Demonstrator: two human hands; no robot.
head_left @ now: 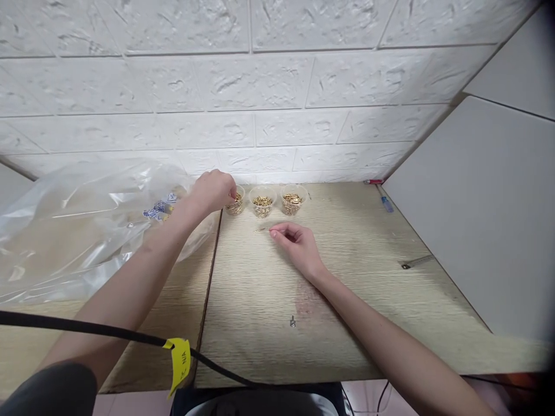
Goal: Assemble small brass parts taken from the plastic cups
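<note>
My left hand (215,189) reaches over the left one of three small clear cups (235,209), fingers bent and pressed together at its rim. What those fingertips hold, if anything, is hidden. Small gold-coloured metal pins fill part of this cup, the middle cup (262,210) and the right cup (291,209). In front of the middle cup, my right hand (299,245) is closed in a pinch, resting low over the table. A thin gold-coloured pin (259,230) points left from its fingertips.
A big clear plastic bag (78,231) covers the left of the table. A small metal piece (292,322) lies near the front. To the right are a blue-handled screwdriver (387,204) and a metal strip (417,262). A black cable (108,330) with a yellow tag (178,364) crosses in front.
</note>
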